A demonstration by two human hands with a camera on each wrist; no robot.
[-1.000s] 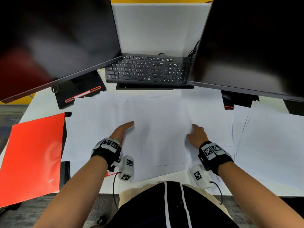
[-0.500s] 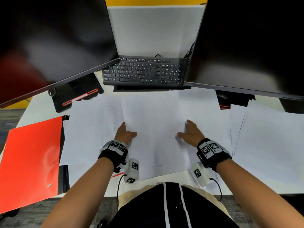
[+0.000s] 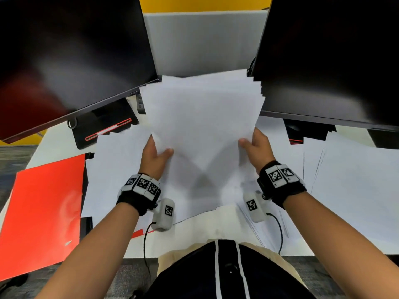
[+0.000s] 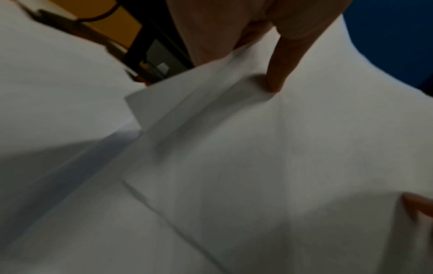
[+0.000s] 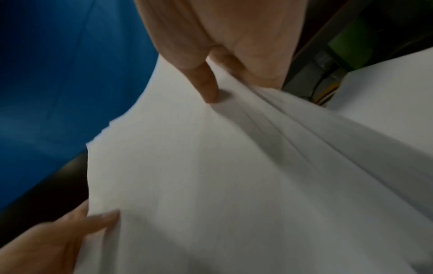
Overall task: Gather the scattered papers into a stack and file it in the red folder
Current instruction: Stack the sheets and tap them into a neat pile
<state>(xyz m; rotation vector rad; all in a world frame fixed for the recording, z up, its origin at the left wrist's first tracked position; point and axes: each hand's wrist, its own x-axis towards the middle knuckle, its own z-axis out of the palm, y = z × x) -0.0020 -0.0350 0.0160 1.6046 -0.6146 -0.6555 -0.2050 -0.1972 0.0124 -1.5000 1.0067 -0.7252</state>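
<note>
Left hand (image 3: pixel 155 155): thumb on top, fingers beneath, pinching the 9 o'clock edge of a raised sheaf of papers (image 3: pixel 203 117); right hand (image 3: pixel 255 147) pinches the 3 o'clock edge likewise. Risk: the sheaf's far edges are fanned and uneven, so a slack pinch would likely let thin, limp sheets slide out or crease. Red folder (image 3: pixel 43 210): at 9 o'clock, flat, glossy, rectangular, shut, apart from the hands. Loose papers (image 3: pixel 349 182): matt white, overlapping on the white desk (image 3: pixel 194 234), spread out to 3 o'clock, ungathered.
</note>
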